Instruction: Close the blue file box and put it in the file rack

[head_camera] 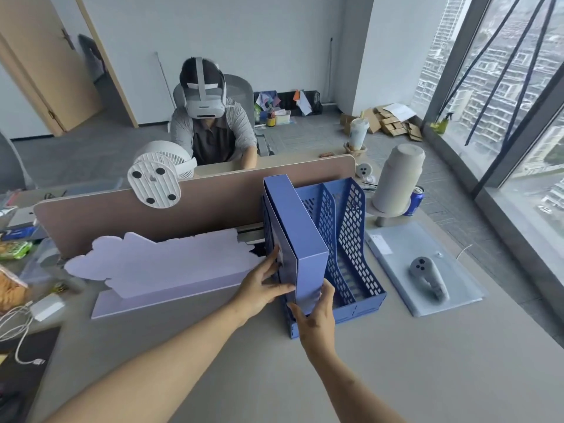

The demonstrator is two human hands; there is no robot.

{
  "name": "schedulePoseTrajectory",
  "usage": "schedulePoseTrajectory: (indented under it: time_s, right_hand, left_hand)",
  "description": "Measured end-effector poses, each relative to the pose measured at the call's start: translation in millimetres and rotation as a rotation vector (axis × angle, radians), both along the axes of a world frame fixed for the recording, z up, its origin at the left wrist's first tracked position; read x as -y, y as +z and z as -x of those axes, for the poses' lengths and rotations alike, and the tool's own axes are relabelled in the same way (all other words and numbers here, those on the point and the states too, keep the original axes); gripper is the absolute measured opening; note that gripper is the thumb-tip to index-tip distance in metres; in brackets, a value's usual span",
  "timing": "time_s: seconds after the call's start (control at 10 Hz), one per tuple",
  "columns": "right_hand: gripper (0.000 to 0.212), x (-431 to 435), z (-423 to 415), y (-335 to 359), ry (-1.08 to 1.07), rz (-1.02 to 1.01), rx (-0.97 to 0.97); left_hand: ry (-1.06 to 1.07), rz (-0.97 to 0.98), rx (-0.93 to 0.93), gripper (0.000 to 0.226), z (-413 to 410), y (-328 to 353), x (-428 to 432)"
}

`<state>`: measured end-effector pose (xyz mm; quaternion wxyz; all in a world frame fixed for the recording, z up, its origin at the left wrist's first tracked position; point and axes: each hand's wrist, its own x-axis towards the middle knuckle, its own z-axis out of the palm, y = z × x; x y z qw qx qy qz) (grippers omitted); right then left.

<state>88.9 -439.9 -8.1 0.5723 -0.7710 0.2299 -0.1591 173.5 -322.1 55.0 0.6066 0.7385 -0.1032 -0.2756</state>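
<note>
The blue file box (297,236) stands upright on its edge in the leftmost slot of the blue perforated file rack (351,239), lid shut. My left hand (262,285) presses against the box's left side near its lower front corner, fingers spread along it. From below, my right hand (317,315) grips the box's front spine at the bottom, thumb on the left and fingers on the right. The rack's two slots to the right hold nothing.
A lilac cut-out board (164,264) stands left of the rack against the desk divider (195,206). A grey controller (427,277) lies on a pale folder (393,239) to the right. A fan (155,181), a can (413,204) and a person in a headset (210,117) are behind.
</note>
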Motion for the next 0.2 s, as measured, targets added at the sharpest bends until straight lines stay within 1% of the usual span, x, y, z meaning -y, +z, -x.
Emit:
schedulePoseTrajectory:
  time_s: [0.1,0.2]
  right_hand:
    - [0.067,11.3,4.1,5.6,0.09,0.021,-0.049]
    - [0.066,38.0,7.6,20.2,0.286,-0.01,-0.006]
  left_hand:
    - [0.024,-0.021,0.006,0.089,6.9,6.7,-3.3]
    - [0.058,-0.022,0.003,0.081,17.6,12.7,-16.1]
